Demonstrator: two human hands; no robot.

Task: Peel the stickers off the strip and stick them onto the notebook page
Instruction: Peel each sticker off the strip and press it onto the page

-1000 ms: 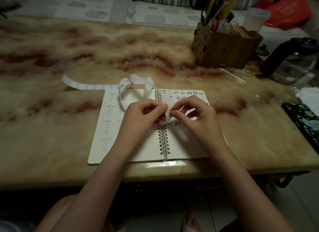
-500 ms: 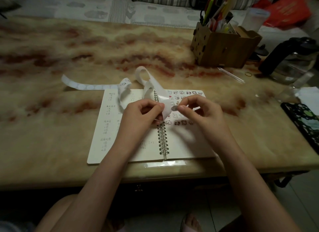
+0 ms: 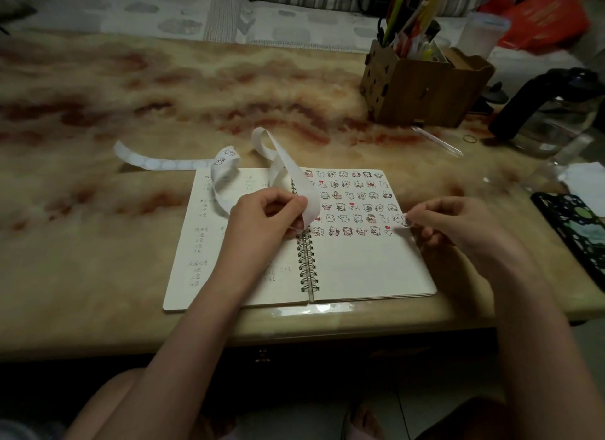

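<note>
An open spiral notebook (image 3: 366, 269) lies at the table's near edge. Its right page carries several rows of small cartoon stickers (image 3: 350, 207). My left hand (image 3: 265, 215) pinches the long white sticker strip (image 3: 288, 171), which loops up over the left page and trails off to the left on the table. My right hand (image 3: 448, 220) is over the right edge of the page and holds one small round sticker (image 3: 405, 221) at its fingertips, beside the end of the lower sticker rows.
A wooden pen holder (image 3: 422, 86) full of pens stands at the back right, with a clear pen (image 3: 437, 140) and a rubber band (image 3: 470, 139) in front. A dark kettle (image 3: 550, 112) and a patterned phone case (image 3: 579, 230) sit at the right.
My hands have parted. The right hand pulled a sticker off the strip and moved right to the page's edge; the left hand still holds the strip, whose loop rose.
</note>
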